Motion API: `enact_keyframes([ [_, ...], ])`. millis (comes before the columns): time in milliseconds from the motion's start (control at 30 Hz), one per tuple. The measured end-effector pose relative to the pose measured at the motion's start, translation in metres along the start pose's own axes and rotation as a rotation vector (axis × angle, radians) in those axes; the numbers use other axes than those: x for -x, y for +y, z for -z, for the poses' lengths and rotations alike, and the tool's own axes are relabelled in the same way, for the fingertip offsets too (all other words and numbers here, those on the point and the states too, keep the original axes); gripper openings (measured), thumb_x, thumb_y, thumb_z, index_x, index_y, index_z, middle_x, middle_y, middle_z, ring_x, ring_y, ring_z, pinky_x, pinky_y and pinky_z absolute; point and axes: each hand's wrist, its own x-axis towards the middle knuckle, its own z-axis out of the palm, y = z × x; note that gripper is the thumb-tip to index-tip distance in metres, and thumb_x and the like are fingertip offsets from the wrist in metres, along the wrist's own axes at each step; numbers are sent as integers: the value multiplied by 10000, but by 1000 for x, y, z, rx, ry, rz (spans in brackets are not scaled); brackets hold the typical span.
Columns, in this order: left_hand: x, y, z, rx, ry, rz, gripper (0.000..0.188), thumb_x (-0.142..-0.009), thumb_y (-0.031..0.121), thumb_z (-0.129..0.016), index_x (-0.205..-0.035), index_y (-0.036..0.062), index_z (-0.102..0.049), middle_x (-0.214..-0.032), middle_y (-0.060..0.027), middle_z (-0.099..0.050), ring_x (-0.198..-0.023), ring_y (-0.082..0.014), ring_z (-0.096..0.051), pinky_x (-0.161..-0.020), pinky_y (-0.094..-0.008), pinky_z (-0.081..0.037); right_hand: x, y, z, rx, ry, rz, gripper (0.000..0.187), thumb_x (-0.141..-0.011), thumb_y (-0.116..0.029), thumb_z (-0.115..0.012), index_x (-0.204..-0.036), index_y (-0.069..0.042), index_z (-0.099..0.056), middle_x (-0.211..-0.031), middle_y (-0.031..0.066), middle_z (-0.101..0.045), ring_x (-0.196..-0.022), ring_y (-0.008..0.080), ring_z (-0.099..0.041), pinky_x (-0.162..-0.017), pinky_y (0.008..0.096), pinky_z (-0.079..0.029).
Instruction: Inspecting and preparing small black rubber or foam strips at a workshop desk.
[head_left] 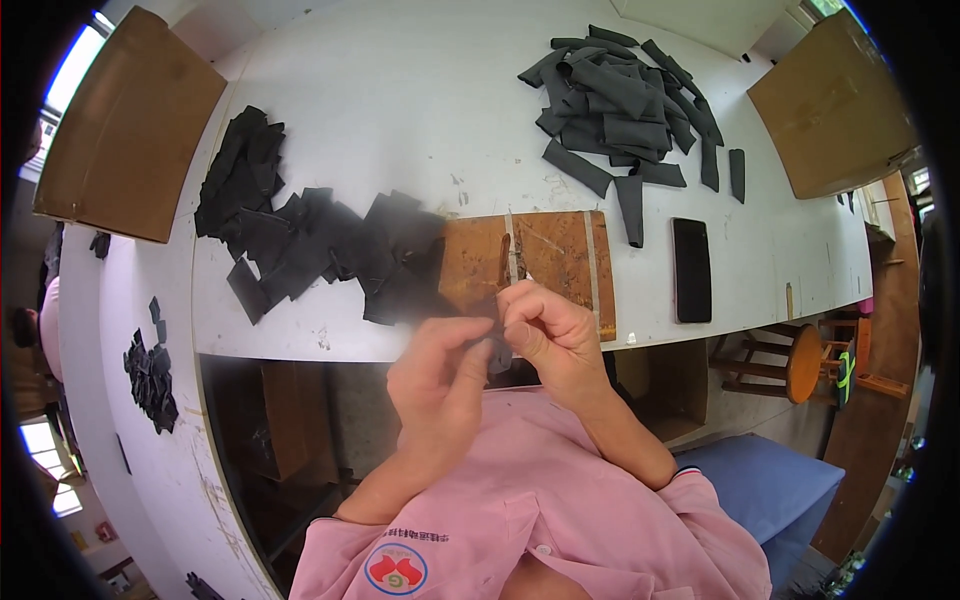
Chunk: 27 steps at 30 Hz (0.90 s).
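Observation:
My two hands meet over the table's front edge. The left hand (440, 380) is closed, thumb and fingertips pinched together on a small dark grey piece of fabric (501, 358), which is blurred and mostly hidden. Curled fingers of my right hand (553, 335) close on the same piece from the other side. Just beyond the right hand lies a brown wooden board (565, 255) with light strips across it. A thin, rusty-looking tool (506, 260) rests on the board; its kind is unclear. Flat dark fabric pieces (320, 245) are heaped left of the board, reaching over its edge.
Narrow dark tubes or folded strips (620, 105) form a pile at the far right. A black phone (691, 270) lies right of the board. Cardboard boxes stand at the left (135, 125) and right (830, 110). A wooden stool (800, 365) and a blue padded surface (760, 480) are at right.

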Motion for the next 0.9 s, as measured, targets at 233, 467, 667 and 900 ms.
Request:
enact_keyframes([
  [233, -17, 30, -8, 310, 67, -41, 62, -835, 20, -517, -856, -19, -475, -928, -148, -566, -460, -16, -417, -377, -144, -337, -16, -42, -5, 305, -11, 139, 147, -760, -85, -616, -742, -4, -495, -728, 33, -485, -616, 104, -454, -533, 225, -372],
  [467, -61, 57, 14, 1760, -740, 520, 193, -864, 54, -422, -1021, -59, -417, -934, -209, -557, -339, -70, -402, -282, -164, -268, -48, -85, 1, -49, -234, -94, 216, -865, -214, -526, -757, -27, -517, -630, -54, -453, -593, 12, -379, -492, 185, -319],
  [667, -80, 4, 0, 1936, -240, 884, 273, -872, 64, -344, -1092, -80, -417, -786, -159, -582, -308, -66, -366, -283, -176, -276, -63, -20, 36, -205, -164, -485, 256, -862, -265, -522, -704, -65, -502, -604, -31, -447, -535, 35, -363, -468, 186, -306],
  [900, -93, -1, 0, 1920, -144, 1086, 181, -894, 79, -374, -985, -25, -490, -627, -42, -465, -374, -71, -287, -298, -186, -257, -81, -11, 36, -270, -160, -452, 288, -852, -293, -531, -669, -74, -486, -565, -17, -439, -482, 56, -365, -450, 190, -300],
])
